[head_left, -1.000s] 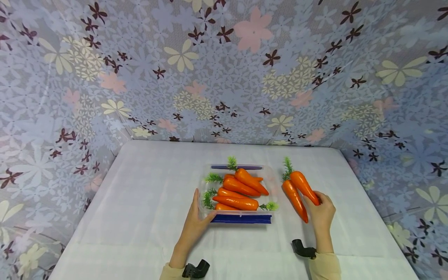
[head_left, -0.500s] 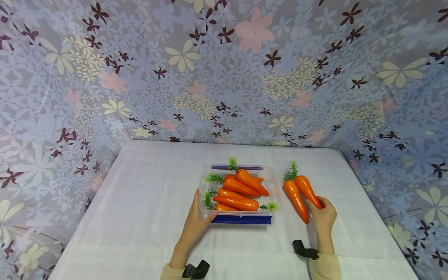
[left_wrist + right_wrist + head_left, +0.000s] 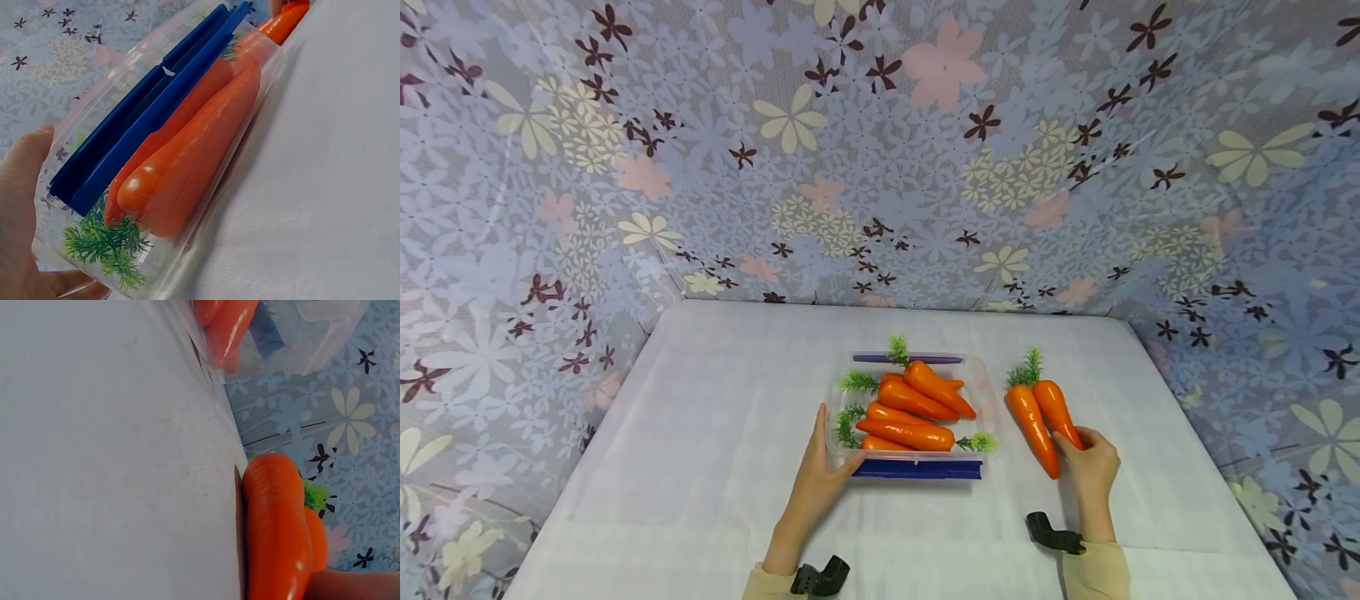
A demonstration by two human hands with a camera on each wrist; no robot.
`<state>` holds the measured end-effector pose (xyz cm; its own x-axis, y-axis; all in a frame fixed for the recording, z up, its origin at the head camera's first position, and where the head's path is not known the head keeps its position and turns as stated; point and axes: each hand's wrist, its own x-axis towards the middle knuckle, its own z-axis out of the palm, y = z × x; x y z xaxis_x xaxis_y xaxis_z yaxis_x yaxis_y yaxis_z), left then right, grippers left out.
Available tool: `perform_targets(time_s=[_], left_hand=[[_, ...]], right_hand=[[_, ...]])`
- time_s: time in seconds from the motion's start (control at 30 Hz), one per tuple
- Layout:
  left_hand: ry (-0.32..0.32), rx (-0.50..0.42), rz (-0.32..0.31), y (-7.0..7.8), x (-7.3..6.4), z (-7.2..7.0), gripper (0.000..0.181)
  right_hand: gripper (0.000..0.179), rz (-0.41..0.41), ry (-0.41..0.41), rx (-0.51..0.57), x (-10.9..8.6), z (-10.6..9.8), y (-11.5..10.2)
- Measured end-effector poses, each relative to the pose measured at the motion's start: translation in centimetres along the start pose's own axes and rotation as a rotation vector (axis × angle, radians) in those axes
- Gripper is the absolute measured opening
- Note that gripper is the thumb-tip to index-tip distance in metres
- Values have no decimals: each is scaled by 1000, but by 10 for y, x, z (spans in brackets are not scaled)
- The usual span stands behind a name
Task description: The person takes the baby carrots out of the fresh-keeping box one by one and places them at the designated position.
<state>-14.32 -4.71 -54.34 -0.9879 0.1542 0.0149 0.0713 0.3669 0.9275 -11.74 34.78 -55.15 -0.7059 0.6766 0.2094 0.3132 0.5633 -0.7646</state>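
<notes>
My left hand [image 3: 817, 482] grips the near left corner of a clear plastic container [image 3: 992, 396], thumb at the front rim and fingers along the left side. Inside lie several orange carrots [image 3: 917, 433] with green tops. The left wrist view has the container [image 3: 41, 240] close up, a blue latch [image 3: 140, 134] hanging on its side. To the container's right, my right hand [image 3: 1093, 467] pinches the narrow end of a carrot [image 3: 1054, 404]. That carrot lies against a second carrot [image 3: 1032, 427] on the table, their leafy tops together at the far end.
White cloth covers the table [image 3: 715, 433]. A flowered fabric backdrop [image 3: 880, 167] rises behind it and along both sides. Another blue latch [image 3: 880, 359] sits on the container's far side. Black wrist mounts [image 3: 1051, 535] sit near both sleeves.
The pinched carrot has been drawn slightly right and toward me, to lie lower beside the other carrot. My right hand moved with it. The left hand and container stayed put.
</notes>
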Motion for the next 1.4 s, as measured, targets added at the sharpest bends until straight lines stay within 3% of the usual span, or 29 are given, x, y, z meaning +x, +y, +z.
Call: perform_targets(time_s=[0.53, 0.87, 1.1, 1.4], left_hand=[[-3, 2, 22, -1, 1, -1, 99], [-5, -6, 16, -1, -1, 0, 99], [3, 18, 18, -2, 0, 0, 100], [1, 3, 21, -1, 0, -1, 100]], right_hand=[[38, 34, -76, -68, 1, -1, -4], [35, -64, -16, -66, 0, -4, -15], [26, -155, 57, 17, -4, -5, -44], [22, -216, -46, 177, -19, -1, -91]])
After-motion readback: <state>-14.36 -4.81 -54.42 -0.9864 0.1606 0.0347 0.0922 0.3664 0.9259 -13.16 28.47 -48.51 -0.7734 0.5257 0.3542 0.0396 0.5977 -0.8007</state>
